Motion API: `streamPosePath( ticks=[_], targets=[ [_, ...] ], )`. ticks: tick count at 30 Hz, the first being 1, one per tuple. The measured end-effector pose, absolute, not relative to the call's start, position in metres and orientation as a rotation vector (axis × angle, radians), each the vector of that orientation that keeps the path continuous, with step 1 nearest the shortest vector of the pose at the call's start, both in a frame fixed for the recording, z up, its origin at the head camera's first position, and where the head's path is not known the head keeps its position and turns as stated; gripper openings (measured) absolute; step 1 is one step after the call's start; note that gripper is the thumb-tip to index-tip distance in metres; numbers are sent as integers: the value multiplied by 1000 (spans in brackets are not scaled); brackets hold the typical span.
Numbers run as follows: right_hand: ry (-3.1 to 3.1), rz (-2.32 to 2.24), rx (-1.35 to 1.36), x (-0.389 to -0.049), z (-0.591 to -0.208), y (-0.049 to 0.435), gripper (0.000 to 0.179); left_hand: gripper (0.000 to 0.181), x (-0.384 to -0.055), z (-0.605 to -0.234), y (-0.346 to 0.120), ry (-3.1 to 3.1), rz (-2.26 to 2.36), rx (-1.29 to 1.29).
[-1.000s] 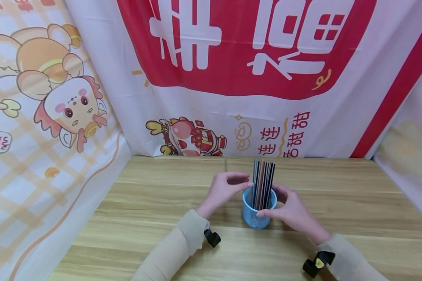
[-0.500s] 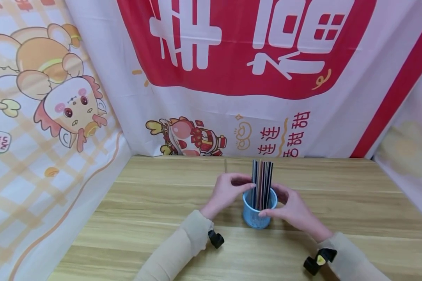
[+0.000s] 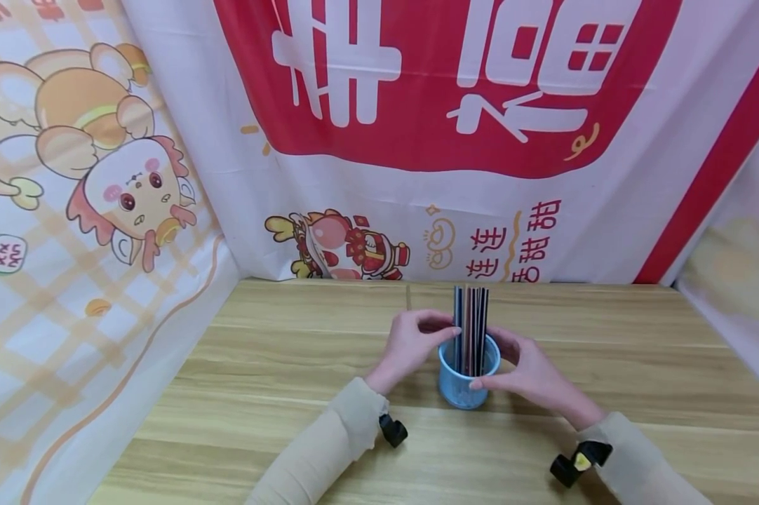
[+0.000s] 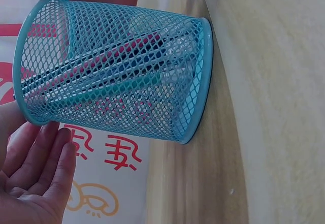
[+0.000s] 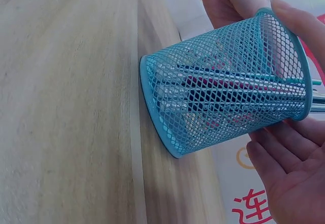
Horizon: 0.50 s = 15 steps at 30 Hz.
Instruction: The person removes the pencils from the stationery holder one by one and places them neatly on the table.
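A light-blue wire-mesh pen holder (image 3: 463, 393) stands upright on the wooden table in the head view. Several slim pens (image 3: 471, 330) with dark, reddish and grey barrels rise out of it. My left hand (image 3: 411, 344) is at its left, thumb by the pens at the rim and fingers curving behind. From the right, my right hand (image 3: 531, 375) holds the rim, its thumb at the front and its fingers around the far side. Through the mesh (image 4: 117, 71), the left wrist view shows dark, red and green pens inside. The right wrist view shows the holder's base (image 5: 160, 112) at the tabletop.
Wood-grain tabletop (image 3: 259, 386) spreads around the holder. A white cloth (image 3: 417, 189) with red lettering hangs behind it, and a checked cartoon cloth (image 3: 102, 280) covers the left side. A black wrist camera (image 3: 393, 429) sits at the left cuff, another (image 3: 575, 466) at the right.
My left hand has moved slightly right, in to the pens and rim. The pen tops have shifted a little left, standing straighter. My right hand stays at the rim.
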State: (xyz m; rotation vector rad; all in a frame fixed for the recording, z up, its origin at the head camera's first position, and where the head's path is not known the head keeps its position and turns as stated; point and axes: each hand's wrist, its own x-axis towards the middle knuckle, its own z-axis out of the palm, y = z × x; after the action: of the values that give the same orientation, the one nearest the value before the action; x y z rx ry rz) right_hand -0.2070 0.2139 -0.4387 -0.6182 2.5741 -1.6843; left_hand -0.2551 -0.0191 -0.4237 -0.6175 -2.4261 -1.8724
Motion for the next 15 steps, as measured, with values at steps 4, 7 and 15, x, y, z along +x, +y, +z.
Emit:
streamPosePath(
  ticks=[4, 7, 15],
  targets=[
    [2585, -1679, -623, -205, -438, 212, 92, 20, -254, -422, -19, -2403, -1892, -592],
    [2584, -1685, -608, -205, -437, 210, 89, 20, -254, -419, -19, -2390, -1900, -568],
    [2561, -1703, -587, -205, -439, 210, 86, 22, -260, -408, -18, -2329, -1908, -505]
  ],
)
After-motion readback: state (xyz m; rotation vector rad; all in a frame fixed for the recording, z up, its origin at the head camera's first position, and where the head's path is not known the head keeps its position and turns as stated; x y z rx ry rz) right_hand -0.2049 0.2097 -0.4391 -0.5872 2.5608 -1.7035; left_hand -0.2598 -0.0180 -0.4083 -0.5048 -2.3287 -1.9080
